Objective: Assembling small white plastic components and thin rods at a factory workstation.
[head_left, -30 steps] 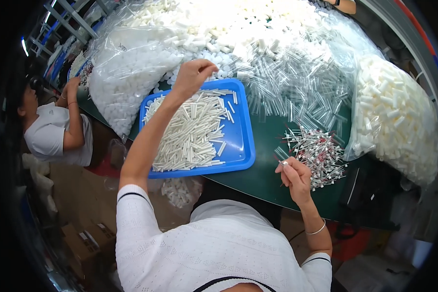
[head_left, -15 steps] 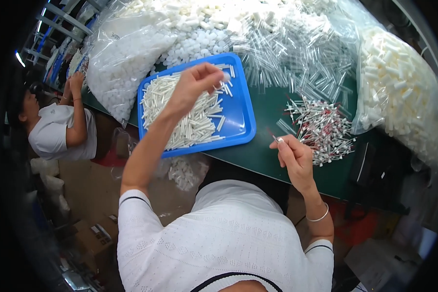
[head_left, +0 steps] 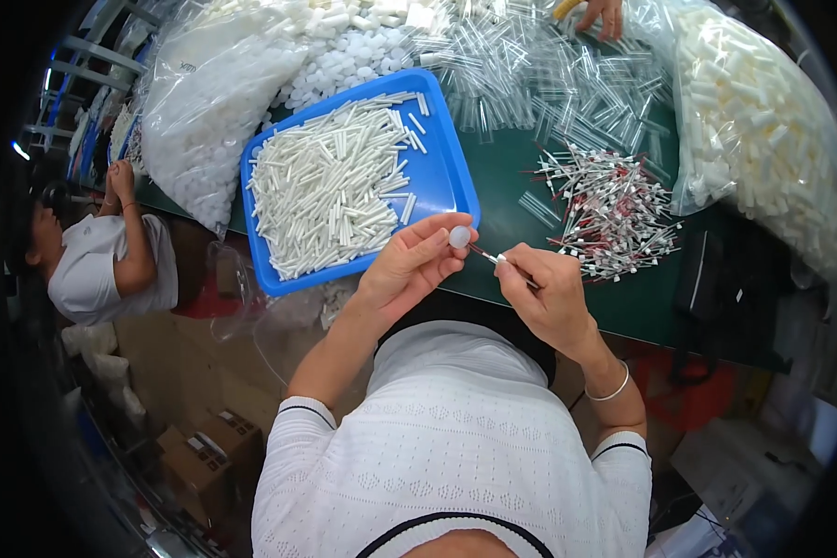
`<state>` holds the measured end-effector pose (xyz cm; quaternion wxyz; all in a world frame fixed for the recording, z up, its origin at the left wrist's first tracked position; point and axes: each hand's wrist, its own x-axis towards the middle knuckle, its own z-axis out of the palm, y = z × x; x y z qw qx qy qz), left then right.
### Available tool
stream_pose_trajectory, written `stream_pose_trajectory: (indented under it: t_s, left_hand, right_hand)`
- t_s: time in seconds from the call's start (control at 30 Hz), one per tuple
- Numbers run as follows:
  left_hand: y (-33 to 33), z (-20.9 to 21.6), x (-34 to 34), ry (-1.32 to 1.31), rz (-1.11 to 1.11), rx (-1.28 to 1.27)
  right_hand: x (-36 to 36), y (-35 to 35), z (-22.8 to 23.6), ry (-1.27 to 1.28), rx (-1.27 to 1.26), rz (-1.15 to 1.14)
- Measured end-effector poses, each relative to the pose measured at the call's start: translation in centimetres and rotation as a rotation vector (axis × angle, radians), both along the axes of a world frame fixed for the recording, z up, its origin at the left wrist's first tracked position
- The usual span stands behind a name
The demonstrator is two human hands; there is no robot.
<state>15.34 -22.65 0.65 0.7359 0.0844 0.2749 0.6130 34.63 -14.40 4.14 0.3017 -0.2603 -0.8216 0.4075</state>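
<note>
Just above your lap, at the near edge of the green counter [head_left: 521, 195], your left hand [head_left: 409, 265] pinches a small white cap [head_left: 459, 236] while your right hand [head_left: 549, 298] grips a thin red-tipped stick [head_left: 486, 254] aimed at it. Keep the stick in line with the cap's opening and press gently, with the blue tray [head_left: 456, 177] of white tubes [head_left: 330, 191] just to your left and the pile of finished sticks [head_left: 609, 214] to your right.
</note>
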Motion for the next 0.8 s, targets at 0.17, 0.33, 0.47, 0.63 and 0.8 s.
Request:
stream_pose_trajectory:
  t_s: [0.17, 0.33, 0.47, 0.63, 0.8]
  left_hand:
    - [-0.15, -0.13, -0.04, 0.094, 0.016, 0.025]
    - [-0.12, -0.29, -0.15, 0.09, 0.015, 0.019]
    - [-0.19, -0.36, -0.24, 0.068, -0.001, 0.022]
    - [-0.18, -0.11, -0.34, 0.114, -0.013, 0.05]
    - [-0.04, 0.28, -0.14, 0.259, -0.002, 0.074]
  right_hand:
    - [0.05, -0.05, 0.04, -0.027, 0.022, -0.005]
    - [-0.18, -0.13, 0.29, -0.041, 0.04, 0.002]
    - [-0.25, -0.02, 0.15, -0.037, 0.058, 0.006]
    - [-0.24, 0.22, -0.11, -0.053, 0.05, 0.008]
    - [-0.35, 0.28, 0.35, -0.066, 0.074, 0.019]
